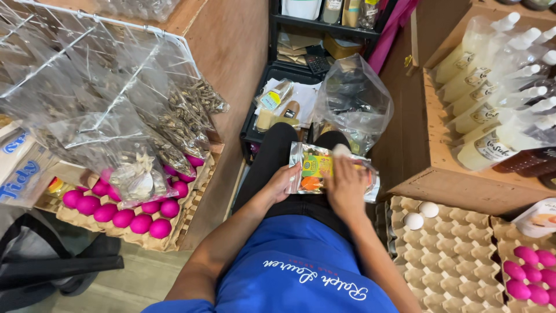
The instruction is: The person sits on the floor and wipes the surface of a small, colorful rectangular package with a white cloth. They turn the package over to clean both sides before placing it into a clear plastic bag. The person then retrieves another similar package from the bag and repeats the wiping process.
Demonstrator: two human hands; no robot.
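On my lap lies a clear plastic packet (pixel 315 168) with a yellow and orange label. My left hand (pixel 282 182) grips its left edge. My right hand (pixel 346 184) rests on top of the packet, fingers curled over its right half, with something small and white at the fingertips (pixel 341 150). A crumpled clear plastic bag (pixel 353 98) stands just beyond my knees.
Pink eggs (pixel 124 211) fill a tray at the left under hanging clear packets (pixel 104 116). A cardboard egg tray (pixel 452 255) at the right holds two white eggs (pixel 421 215) and more pink eggs (pixel 530 272). A box of bottles (pixel 498 98) stands behind it. A black shelf (pixel 289 58) is ahead.
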